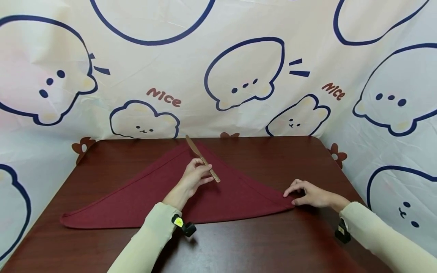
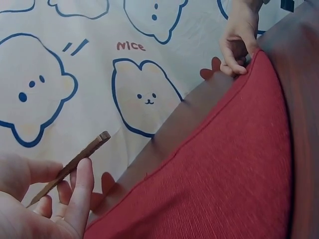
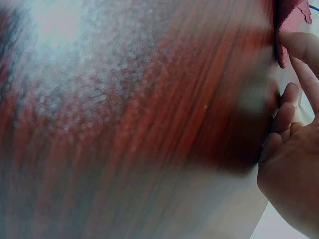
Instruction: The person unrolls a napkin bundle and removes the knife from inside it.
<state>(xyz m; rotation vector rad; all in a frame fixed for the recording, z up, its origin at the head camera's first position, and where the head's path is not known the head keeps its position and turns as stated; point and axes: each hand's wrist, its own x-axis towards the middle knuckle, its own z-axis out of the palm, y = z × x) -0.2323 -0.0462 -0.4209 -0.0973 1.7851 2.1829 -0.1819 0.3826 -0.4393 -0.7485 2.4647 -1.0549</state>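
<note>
In the head view, a dark red cloth napkin [image 1: 160, 189] lies on the table as a wide triangle, its peak toward the back. Above its middle, my left hand [image 1: 195, 176] pinches a gold table knife [image 1: 195, 148] by the handle, blade slanting up and away to the left. The left wrist view shows the knife's handle [image 2: 89, 151] between thumb and fingertips, clear of the cloth. At the napkin's right corner, my right hand [image 1: 312, 194] pinches the cloth between thumb and fingers. Only a bit of the napkin [image 3: 289, 20] shows at the right wrist view's edge.
The dark brown wooden table [image 1: 246, 246] extends around the napkin. Behind it and on both sides hangs a white sheet [image 1: 191, 68] with cartoon outlines. A small black device [image 1: 184, 225] is strapped to my left wrist, another device [image 1: 342, 231] to my right.
</note>
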